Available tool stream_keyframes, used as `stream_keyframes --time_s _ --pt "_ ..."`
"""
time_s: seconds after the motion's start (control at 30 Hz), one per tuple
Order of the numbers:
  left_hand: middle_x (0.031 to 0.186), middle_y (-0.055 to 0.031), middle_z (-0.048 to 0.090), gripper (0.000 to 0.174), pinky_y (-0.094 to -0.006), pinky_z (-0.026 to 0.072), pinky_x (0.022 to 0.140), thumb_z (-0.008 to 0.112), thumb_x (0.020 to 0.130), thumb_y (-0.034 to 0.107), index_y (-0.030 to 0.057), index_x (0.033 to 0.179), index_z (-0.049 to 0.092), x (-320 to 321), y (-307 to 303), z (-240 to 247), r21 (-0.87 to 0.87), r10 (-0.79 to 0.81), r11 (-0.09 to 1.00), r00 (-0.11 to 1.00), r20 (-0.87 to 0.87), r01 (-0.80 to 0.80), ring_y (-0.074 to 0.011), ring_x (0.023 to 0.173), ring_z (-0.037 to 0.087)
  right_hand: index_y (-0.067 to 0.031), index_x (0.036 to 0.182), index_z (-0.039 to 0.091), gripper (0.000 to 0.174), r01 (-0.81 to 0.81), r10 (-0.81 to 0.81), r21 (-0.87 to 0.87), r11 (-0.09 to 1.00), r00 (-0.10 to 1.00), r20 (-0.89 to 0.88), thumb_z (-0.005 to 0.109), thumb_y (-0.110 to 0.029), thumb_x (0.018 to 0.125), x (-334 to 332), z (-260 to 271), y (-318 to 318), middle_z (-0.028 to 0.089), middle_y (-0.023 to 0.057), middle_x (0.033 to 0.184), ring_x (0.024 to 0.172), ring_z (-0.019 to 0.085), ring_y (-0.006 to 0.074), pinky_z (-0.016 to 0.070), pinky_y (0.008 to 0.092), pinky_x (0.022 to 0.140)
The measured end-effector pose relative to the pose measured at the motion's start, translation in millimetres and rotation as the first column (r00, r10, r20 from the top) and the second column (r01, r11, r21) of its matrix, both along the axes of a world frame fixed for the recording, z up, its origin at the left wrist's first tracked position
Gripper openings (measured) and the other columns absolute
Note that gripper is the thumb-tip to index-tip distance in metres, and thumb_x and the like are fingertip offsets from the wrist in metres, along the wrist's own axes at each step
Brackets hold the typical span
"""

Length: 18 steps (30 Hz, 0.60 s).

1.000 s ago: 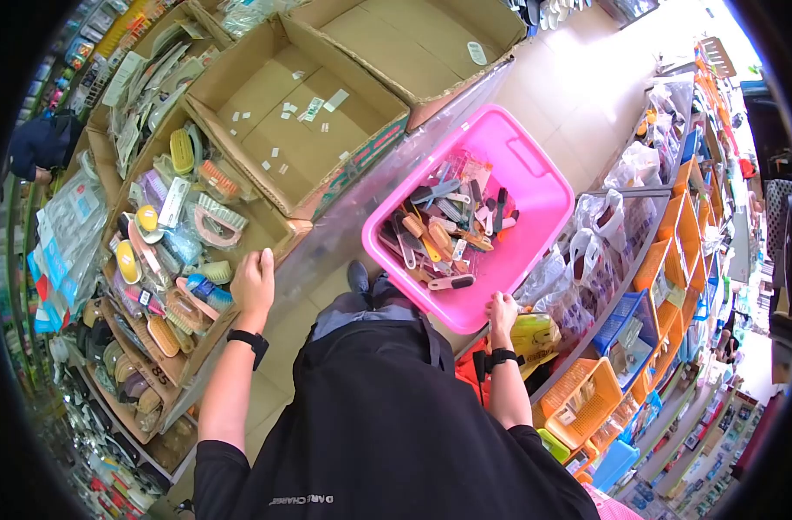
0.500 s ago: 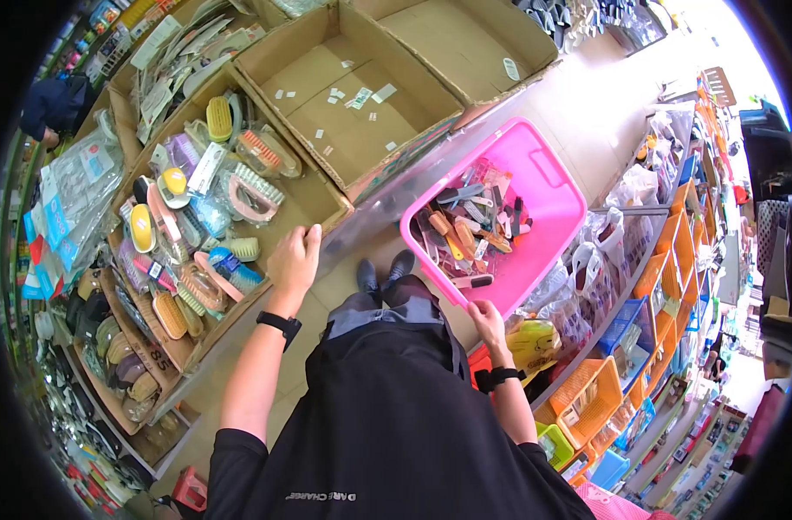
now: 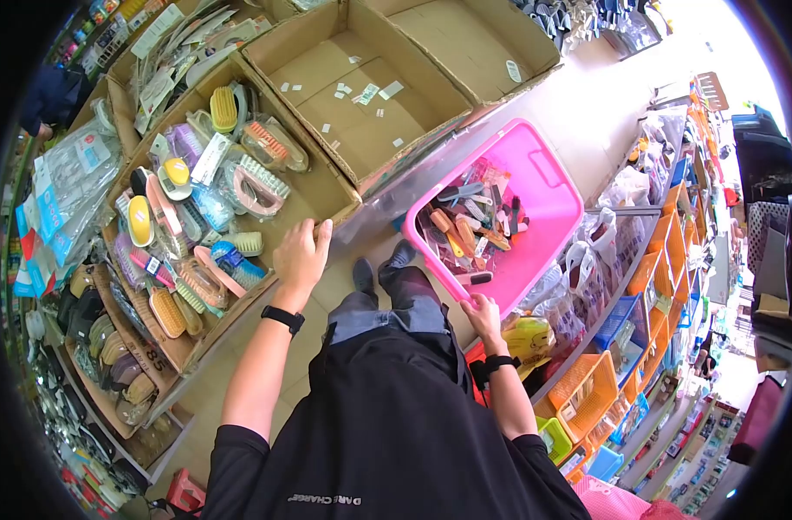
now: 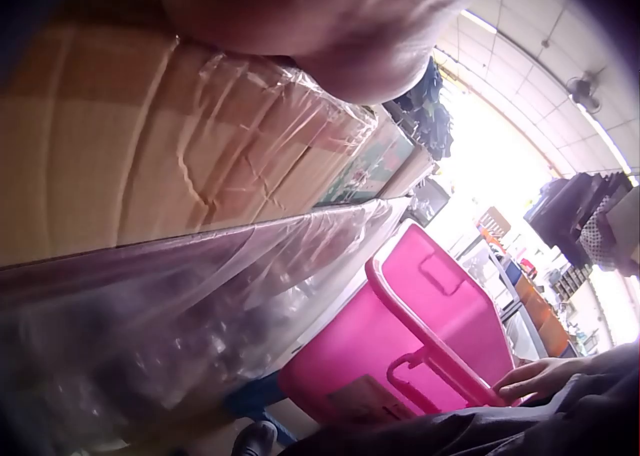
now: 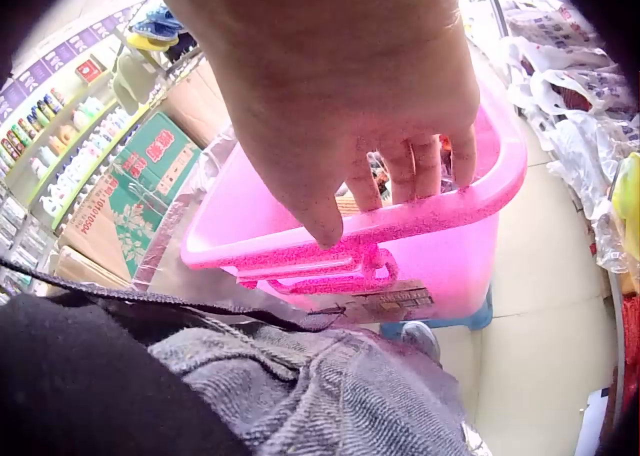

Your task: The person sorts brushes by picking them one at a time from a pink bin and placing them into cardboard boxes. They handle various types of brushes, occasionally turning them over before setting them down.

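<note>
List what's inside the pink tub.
The pink tub holds a jumbled pile of small handled items, including an orange-brown one and a dark one near the front rim. Whatever lies beneath the top layer is covered and can't be seen.

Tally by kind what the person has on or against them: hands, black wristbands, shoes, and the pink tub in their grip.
Hands: 2 (left hand, right hand)
Black wristbands: 2
Shoes: 2
Pink tub: 1
Total: 7
</note>
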<state>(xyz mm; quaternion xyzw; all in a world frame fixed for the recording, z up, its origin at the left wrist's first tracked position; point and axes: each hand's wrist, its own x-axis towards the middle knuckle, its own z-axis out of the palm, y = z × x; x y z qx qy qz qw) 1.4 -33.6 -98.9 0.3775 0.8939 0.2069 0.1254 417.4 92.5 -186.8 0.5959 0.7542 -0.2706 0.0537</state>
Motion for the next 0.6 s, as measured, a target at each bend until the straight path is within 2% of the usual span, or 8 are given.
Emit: stream_keyframes --time_s 0.27,0.37,0.6 --pt "0.096 -0.0142 0.068 0.051 -0.0474 0.051 0.073 0.042 0.099 0.051 0.0053 0.099 0.066 -2.9 -0.7 -3.0 0.005 -0.021 1.0 0.999 -0.027 0.021 -0.0344 0.091 0.064 -0.0088 0.111 0.07 0.042 0.043 -0.047 0.058 0.997 0.996 0.076 0.071 -0.04 0.082 -4.1 -4.9 -3.9 0.067 0.0225 0.101 0.1 0.063 0.0382 0.0498 0.0446 0.09" --pt "0.097 -0.0138 0.068 0.05 -0.047 0.0509 0.074 0.043 0.099 0.05 0.0056 0.1 0.066 -3.3 -2.0 -5.5 0.016 -0.022 1.0 0.999 -0.027 0.022 -0.0342 0.092 0.064 -0.0158 0.114 0.069 0.04 0.061 -0.067 0.059 0.996 0.991 0.116 0.069 -0.043 0.084 -5.8 -11.0 -2.0 0.064 0.0209 0.106 0.104 0.06 0.039 0.0491 0.0465 0.091" --pt "0.098 -0.0148 0.068 0.05 -0.0475 0.0505 0.076 0.043 0.1 0.049 0.0052 0.102 0.065 -1.7 -2.4 1.0 0.015 -0.024 1.0 0.999 0.027 0.024 -0.0345 0.093 0.064 -0.0156 0.113 0.069 0.032 0.093 -0.133 0.247 0.965 0.98 0.148 0.066 -0.034 0.086 -19.4 -9.5 10.5 0.065 0.0186 0.106 0.101 0.06 0.0381 0.0494 0.0469 0.088"
